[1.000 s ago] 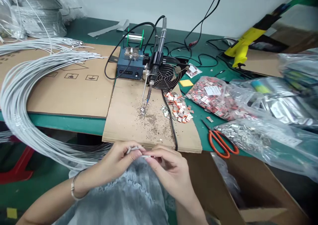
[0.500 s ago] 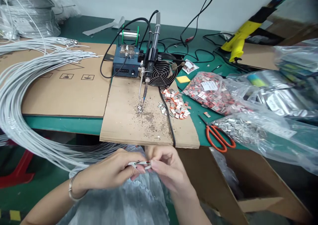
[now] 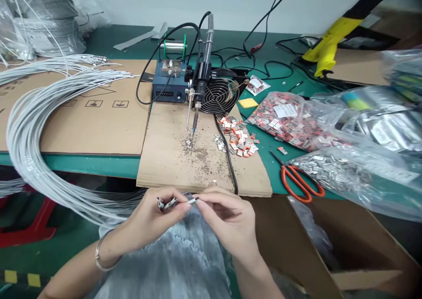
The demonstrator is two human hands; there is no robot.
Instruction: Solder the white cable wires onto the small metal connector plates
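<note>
My left hand (image 3: 154,220) is closed around several white cable ends (image 3: 169,203), whose stripped tips poke out between the fingers. Thumb and forefinger of my right hand (image 3: 227,215) pinch the tip of one white cable (image 3: 192,200), which my left fingertips also hold. Both hands are at the front edge of a cardboard sheet (image 3: 171,176), above my lap. Beyond them a soldering iron (image 3: 198,101) points down in its stand at a small pile of solder bits (image 3: 189,144). Small orange and white connectors (image 3: 242,138) lie to its right.
A large coil of white cables (image 3: 29,149) hangs at the left. Orange-handled scissors (image 3: 301,182), a bag of metal parts (image 3: 332,169) and a bag of connectors (image 3: 286,118) lie right. An open carton (image 3: 359,233) stands below; a fan (image 3: 219,96) stands behind.
Both hands have risen slightly, and the cable ends in my left hand now show more. My right fingers have shifted their pinch to one cable tip. The view has moved slightly left.
</note>
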